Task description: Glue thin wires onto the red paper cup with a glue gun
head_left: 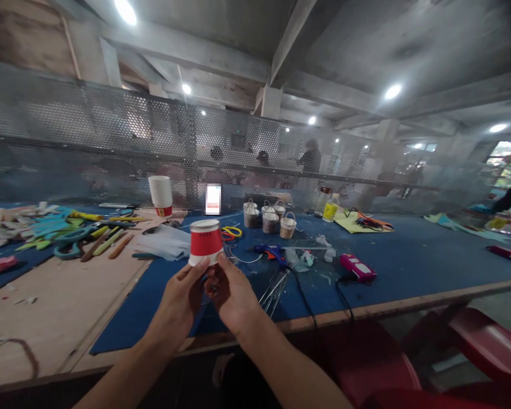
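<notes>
I hold a red and white paper cup [206, 241] in front of me, above the table. It looks turned over, with its narrower end up. My left hand [186, 289] pinches its lower edge from the left, thumb on the near side. From the right, my right hand [232, 287] grips the same edge with the thumb up. The fingers beneath the cup are partly hidden. Beyond it a phone [213, 199] with a lit screen stands upright. To the right lies a blue glue gun [272, 252] with a cord.
A stack of paper cups [160, 196] stands at the back left. Several small handled buckets [270, 220] sit behind the glue gun. Scissors [72, 241] and knives lie left, a magenta device [357, 267] right. A yellow-labelled bottle [331, 209] stands before the perforated metal screen [153, 130].
</notes>
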Demonstrator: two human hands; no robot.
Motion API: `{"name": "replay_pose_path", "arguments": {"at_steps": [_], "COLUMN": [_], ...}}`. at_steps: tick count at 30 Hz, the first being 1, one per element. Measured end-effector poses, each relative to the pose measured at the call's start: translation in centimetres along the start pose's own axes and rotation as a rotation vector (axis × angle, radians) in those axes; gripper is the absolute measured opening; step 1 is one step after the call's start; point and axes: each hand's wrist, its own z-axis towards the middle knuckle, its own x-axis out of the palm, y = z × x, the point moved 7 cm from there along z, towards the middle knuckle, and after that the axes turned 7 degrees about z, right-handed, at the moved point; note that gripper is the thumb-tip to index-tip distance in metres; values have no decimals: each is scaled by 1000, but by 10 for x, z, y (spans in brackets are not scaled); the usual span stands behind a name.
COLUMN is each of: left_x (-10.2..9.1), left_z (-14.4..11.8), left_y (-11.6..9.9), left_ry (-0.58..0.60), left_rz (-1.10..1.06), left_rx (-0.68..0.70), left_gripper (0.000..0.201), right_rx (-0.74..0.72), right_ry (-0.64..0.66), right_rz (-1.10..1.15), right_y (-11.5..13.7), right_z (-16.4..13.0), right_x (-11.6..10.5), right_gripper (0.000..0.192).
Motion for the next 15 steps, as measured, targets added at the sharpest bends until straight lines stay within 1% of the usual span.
{"name": "replay_pose_path", "arguments": {"at_steps": [2,3,4,5,6,7,8,9,10,11,12,13,15], "left_x": [-7,-11,-13,-14,-15,-15,-16,-16,-17,-16,-15,-14,-10], "left_z": [2,3,6,9,12,16,19,22,27,32,36,40,48], "left_y": [-5,-11,-18,-26,-37,-48,-58,-64,-66,-66,-66,-65,-64], "left_ry": [-87,-121,-126,-105,-97,-73,-72,-61,-57,-48,-39,-27,-2], "left_rz": [1,21,48,76,63,40,14,22,48,66,85,104,132], "left_rx": [-44,-33,-9,21,92,179,264,289,274,246,222,208,188], "left_gripper": [22,23,23,21,20,20,20,18,14,14,14,15,18], "right_rx": [31,51,67,59,30,-51,-209,-375,-492,-551,-549,-495,-339], "right_ry": [41,76,117,160,199,215,204,148,58,-69,-188,-261,-376], "right_rz": [-92,-188,-322,-494,-696,-916,-1147,-1379,-1591,-1778,-1945,-2094,-2307], "right_y": [-8,-8,-6,0,11,28,52,78,103,127,147,162,184], "right_z": [-1,-3,-5,-7,-9,-10,-11,-13,-13,-11,-7,-1,10], "right_x": [1,2,4,5,6,7,8,9,7,1,-6,-15,-34], "right_gripper": [33,36,39,41,41,38,33,29,25,21,20,23,30]}}
